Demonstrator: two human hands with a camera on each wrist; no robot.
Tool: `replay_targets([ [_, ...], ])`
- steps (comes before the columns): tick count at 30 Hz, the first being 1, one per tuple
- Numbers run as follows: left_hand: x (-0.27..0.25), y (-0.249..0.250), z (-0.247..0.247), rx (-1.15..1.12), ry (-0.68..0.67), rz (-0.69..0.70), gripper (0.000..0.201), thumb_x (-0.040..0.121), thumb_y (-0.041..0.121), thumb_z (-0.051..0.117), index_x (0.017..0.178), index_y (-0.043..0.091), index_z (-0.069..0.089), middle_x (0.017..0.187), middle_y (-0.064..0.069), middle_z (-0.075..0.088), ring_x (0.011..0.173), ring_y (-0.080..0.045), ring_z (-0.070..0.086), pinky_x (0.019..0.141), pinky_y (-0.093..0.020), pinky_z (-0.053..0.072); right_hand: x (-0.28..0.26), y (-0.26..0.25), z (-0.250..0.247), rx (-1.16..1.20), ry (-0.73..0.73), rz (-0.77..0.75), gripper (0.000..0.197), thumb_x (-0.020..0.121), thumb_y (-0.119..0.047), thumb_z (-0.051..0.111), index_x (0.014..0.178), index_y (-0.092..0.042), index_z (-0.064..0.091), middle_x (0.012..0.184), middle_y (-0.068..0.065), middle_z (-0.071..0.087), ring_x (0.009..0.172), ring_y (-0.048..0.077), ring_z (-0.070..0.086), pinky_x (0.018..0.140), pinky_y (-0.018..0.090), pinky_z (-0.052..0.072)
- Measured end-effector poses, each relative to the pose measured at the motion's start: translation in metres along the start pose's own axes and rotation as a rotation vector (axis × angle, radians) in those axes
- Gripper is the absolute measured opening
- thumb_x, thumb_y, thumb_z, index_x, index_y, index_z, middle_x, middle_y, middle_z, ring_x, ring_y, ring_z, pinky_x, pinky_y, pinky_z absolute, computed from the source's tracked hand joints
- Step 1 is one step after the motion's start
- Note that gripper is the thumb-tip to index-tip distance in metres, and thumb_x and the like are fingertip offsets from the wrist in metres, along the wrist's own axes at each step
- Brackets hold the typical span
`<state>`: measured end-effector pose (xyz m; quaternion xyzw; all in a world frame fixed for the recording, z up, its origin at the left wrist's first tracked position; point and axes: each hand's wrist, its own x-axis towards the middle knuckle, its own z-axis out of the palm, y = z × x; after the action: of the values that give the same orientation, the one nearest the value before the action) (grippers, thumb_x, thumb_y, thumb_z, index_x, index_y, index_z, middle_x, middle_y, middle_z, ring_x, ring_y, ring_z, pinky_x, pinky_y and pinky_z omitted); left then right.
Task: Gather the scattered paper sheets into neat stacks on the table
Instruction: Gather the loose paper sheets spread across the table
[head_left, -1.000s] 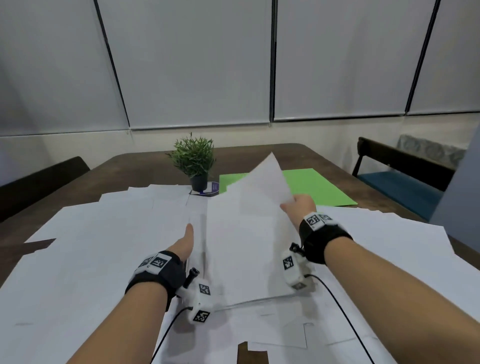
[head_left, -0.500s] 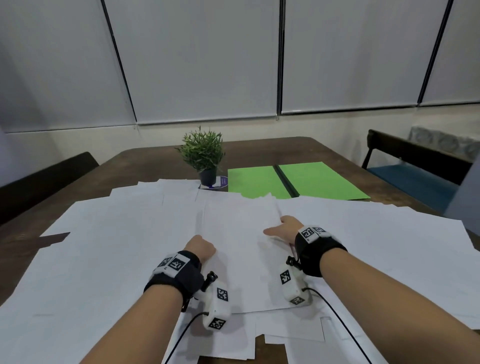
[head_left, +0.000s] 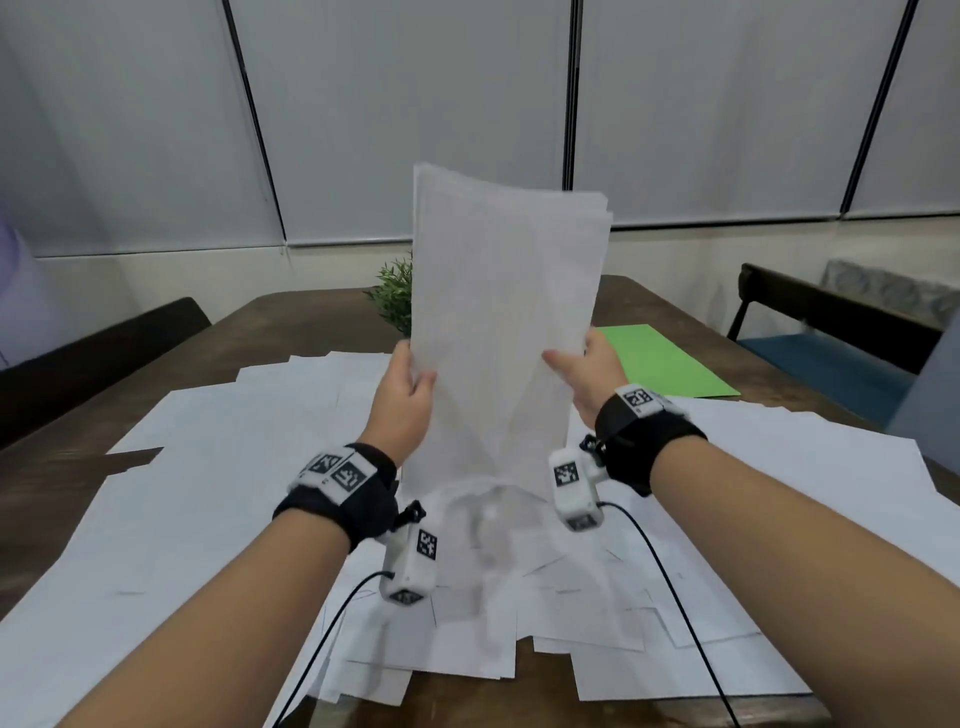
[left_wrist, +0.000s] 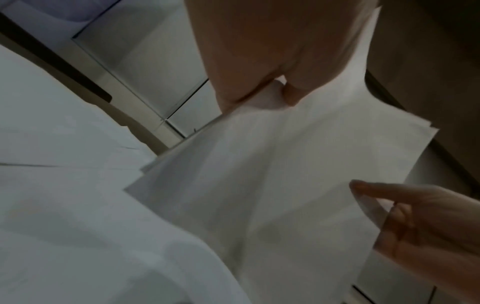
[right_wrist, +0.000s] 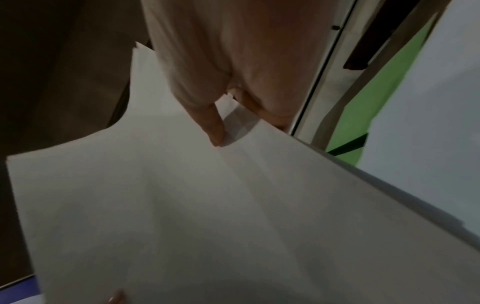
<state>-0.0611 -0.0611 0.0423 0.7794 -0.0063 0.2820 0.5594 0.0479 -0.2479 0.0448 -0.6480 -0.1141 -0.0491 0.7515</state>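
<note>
Standing upright between the two hands, a bundle of white sheets (head_left: 506, 322) is held on end, its long axis running vertically and its lower edge meeting, or nearly meeting, the scattered paper sheets (head_left: 218, 478) below the wrists; the contact itself is blurred. The left hand (head_left: 402, 410) is clamped on the bundle's left long edge, thumb on the near face and fingers hidden behind; in the left wrist view that thumb and palm (left_wrist: 272, 61) are seen pinching the same edge. The right hand (head_left: 592, 379) is clamped on the right long edge at about the same height, thumb laid across the near face. Both hands are thus equally near the bundle, one on each side.

The top corners are seen to be slightly stepped, so the sheets are judged not yet flush. The step in hand is taken to be squaring the bundle by tapping its short edge down on the bench (head_left: 322, 317); for that, the long axis must be kept vertical and the grips loosened enough for the sheets to slide.

Beyond the right hand a green sheet (head_left: 665, 364) lies flat, and beyond the left hand a small potted plant (head_left: 395, 296) is partly hidden by the bundle.
</note>
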Motion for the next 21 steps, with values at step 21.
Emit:
replay_targets([
  [21,0.020,-0.011,-0.030,-0.027,0.172,-0.256,0.030,0.098,0.039,0.044,0.118,0.018,0.043,0.107,0.002,0.058,0.106,-0.021,0.057,0.093,-0.040,0.048,-0.001,0.010,0.016,-0.174,-0.125,0.043,0.022,0.083,-0.002,0.065,0.099,-0.017,0.062,0.102,0.008,0.070,0.091,0.025,0.067,0.088,0.042,0.054],
])
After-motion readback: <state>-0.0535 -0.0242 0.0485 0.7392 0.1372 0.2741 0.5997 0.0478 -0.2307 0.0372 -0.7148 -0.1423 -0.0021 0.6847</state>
